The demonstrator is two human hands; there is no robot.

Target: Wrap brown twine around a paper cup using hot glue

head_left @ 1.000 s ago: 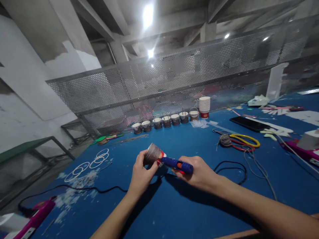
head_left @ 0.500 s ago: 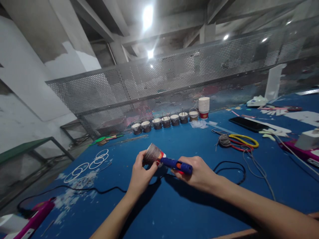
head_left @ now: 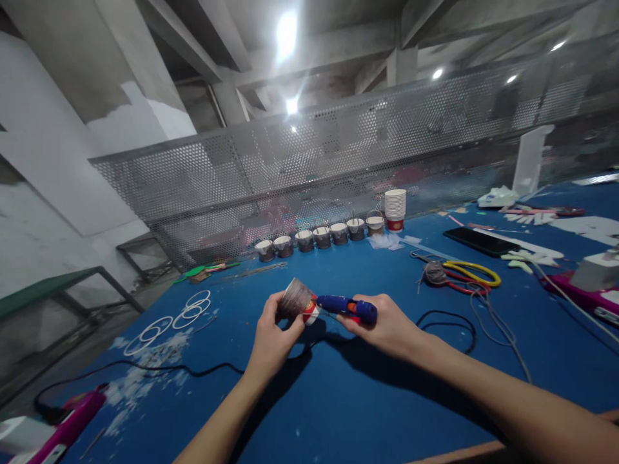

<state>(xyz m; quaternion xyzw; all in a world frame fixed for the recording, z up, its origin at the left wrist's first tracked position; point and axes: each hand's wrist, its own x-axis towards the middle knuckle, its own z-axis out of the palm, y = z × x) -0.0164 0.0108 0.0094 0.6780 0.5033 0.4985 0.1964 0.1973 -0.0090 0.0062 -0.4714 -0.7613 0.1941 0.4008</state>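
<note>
Left hand (head_left: 275,335) grips a red-and-white paper cup (head_left: 309,310), mostly covered by grey-brown yarn (head_left: 294,299), red end uncovered; right hand (head_left: 384,325) clasps a blue plastic glue gun (head_left: 341,305).

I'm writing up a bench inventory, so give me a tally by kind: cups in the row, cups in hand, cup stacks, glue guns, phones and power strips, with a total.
Cups in the row: 7
Held cup: 1
Cup stack: 1 (counted as one)
Glue gun: 1
Phone: 1
Power strips: 2
Total: 13
</note>
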